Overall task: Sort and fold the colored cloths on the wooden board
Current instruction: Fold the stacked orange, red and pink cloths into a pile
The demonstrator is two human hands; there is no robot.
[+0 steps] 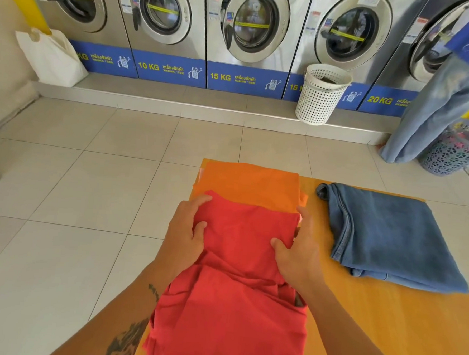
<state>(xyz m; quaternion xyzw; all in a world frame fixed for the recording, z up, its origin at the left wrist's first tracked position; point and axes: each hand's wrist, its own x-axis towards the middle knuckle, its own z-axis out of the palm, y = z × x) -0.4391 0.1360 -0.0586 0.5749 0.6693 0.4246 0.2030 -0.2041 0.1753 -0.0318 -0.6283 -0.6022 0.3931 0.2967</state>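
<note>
A red cloth [238,273] lies lengthwise on the orange-yellow wooden board [383,323], its far end overlapping a folded orange cloth [249,182]. My left hand [189,229] grips the red cloth's left edge, thumb on top. On the opposite edge my right hand [297,249] holds the fabric the same way. A folded blue denim cloth [389,233] rests on the board to the right, apart from both hands.
A row of washing machines [245,27] lines the far wall. A white perforated basket [322,93] stands on the step before them. A person in jeans [435,107] stands at the right beside a grey laundry basket [454,152]. A white bag [51,56] leans at the left. Tiled floor surrounds the board.
</note>
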